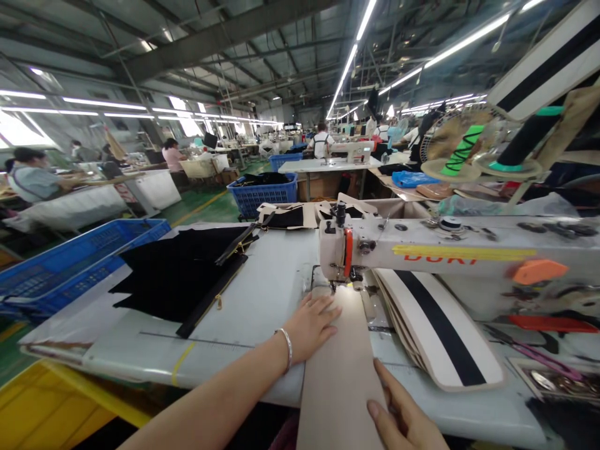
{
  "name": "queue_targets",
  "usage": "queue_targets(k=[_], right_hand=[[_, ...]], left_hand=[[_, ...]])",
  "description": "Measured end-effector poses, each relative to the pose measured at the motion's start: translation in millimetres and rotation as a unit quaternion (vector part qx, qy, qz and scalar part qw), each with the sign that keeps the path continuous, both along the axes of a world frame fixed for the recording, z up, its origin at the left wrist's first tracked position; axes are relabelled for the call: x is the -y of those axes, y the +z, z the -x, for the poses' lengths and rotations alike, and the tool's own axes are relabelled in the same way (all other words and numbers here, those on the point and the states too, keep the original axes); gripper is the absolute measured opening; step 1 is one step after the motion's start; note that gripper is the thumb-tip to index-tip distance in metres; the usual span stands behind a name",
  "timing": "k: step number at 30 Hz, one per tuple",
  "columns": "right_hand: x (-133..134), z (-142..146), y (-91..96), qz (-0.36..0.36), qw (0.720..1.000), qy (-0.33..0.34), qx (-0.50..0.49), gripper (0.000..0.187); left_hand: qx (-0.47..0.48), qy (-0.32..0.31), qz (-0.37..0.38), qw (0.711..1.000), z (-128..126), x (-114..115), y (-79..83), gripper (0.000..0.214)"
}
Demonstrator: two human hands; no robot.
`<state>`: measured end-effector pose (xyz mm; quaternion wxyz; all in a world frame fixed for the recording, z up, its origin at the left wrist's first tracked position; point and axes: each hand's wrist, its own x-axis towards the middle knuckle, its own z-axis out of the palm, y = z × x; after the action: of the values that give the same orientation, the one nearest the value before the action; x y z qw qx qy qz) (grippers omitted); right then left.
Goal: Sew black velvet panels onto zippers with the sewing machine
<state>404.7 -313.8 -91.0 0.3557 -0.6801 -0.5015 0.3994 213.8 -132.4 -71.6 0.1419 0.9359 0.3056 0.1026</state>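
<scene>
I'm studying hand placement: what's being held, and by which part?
The right hand holds the beige panel by its right edge; the left hand lies across its left edge.

Bright ceiling tubes (pixel 467 42), glaring windows (pixel 21 132), stretched edges, distance seemingly soft

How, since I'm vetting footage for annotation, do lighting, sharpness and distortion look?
Head view: ceiling light strips glare white, and the window at far left is washed out; head view: a bright patch shows on the pale panel near the sewing machine; head view: edges look wide-angle stretched, and the distant worker in white looks soft.
</scene>
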Motion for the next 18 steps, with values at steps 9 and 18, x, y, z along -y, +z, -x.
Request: queue_targets(k=[9, 18], right_hand=[[-11, -5, 0.6, 0.012, 1.0, 0.008, 0.02, 0.069], [-30, -17, 7.2, -0.045, 0.946, 0.119, 0.297, 0.048]], left_hand=[[0.021, -0.001, -0.011, 1.0, -3, -9, -8.3, 0.047], [0.036, 0.009, -0.029, 0.999, -4, -7, -14.1, 0.046]])
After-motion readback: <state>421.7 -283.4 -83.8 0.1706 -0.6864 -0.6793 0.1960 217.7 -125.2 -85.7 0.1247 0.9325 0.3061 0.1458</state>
